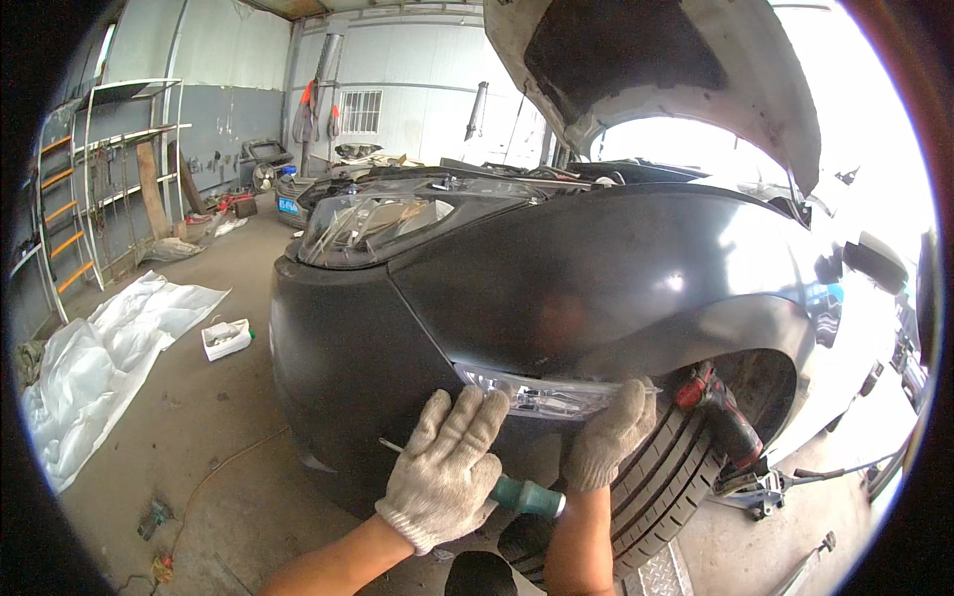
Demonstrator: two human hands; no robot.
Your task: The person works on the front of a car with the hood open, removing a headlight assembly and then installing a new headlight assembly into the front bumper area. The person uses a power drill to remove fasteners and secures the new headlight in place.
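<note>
Left hand [439, 477], gloved: fingers stretched up to the lower left edge of the clear lamp [542, 395], while a green-handled screwdriver [527, 497] is held crosswise under the palm, shaft end poking out on the far side. Right hand [608, 437], also gloved, is set against the lamp's right end; whether that end is pinched or only pushed cannot be told. Lamp is located below the dark fender [586, 278], between bumper [343, 358] and wheel arch [760, 333]. Step judged as seating or aligning the lamp. For a good result, both ends should be pressed evenly and the gap along the fender checked. Screwdriver tip should be kept off paint and lens; better put down if unneeded. Red-and-black power tool [730, 422], perched by the tire [656, 497], should not be knocked.
</note>
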